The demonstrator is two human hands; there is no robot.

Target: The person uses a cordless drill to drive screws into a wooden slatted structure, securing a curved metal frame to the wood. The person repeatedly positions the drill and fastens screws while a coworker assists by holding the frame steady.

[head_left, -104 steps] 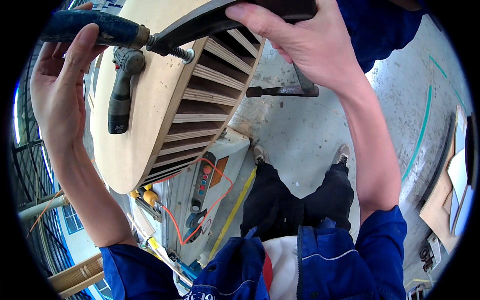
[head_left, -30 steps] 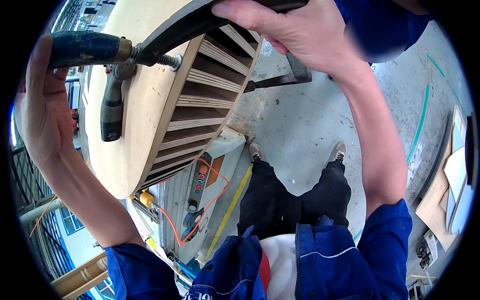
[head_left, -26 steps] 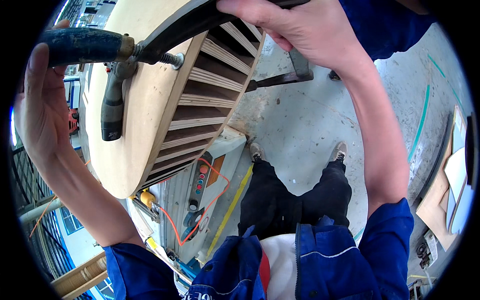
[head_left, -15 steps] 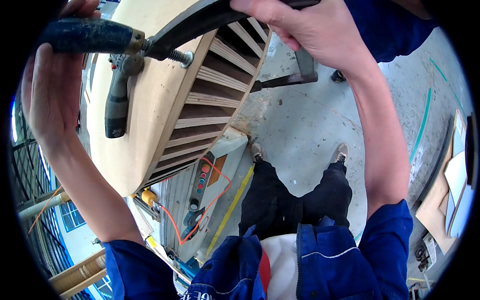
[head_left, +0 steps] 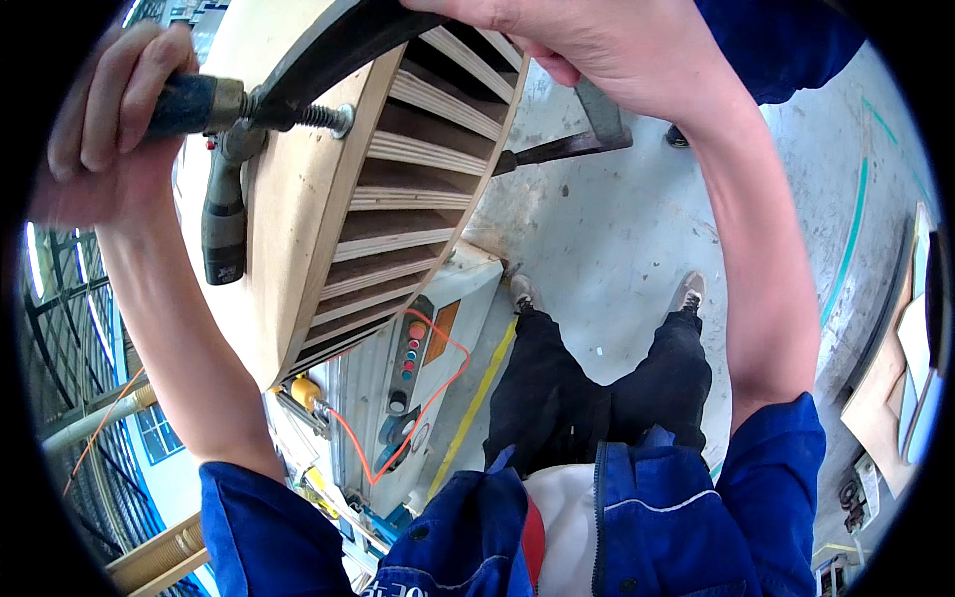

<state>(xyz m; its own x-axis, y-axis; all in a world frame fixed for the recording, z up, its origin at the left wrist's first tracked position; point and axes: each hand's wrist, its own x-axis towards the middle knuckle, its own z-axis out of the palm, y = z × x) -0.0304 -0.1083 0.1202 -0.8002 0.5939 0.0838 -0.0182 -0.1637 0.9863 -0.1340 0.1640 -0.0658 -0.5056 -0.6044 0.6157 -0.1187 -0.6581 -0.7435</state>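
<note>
My left hand [head_left: 124, 139] has its fingers wrapped round the blue handle [head_left: 184, 106] of a large dark metal clamp. With my right hand [head_left: 627, 55] I grip the clamp's dark bar [head_left: 338, 55] near the top edge. From the bar's end a threaded screw [head_left: 316, 116] runs to a round pad at the pale wooden edge of a slatted wooden piece [head_left: 323, 214]; I cannot tell whether the pad presses on it. Beyond the slats the clamp's other jaw [head_left: 572, 149] shows. A dark cordless power tool [head_left: 225, 229] rests against the wooden piece's broad pale face.
Below the wooden piece stands a pale machine with a button panel [head_left: 408, 353] and an orange cable [head_left: 461, 368]. Another person's blue clothing [head_left: 781, 50] is at the upper right. Wooden offcuts [head_left: 880, 388] lie at the right. A yellow line [head_left: 473, 413] crosses the grey floor.
My left hand's fingers, stretched out along the handle before, are now closed round it. The clamp's screw end and my right hand have shifted leftward in view.
</note>
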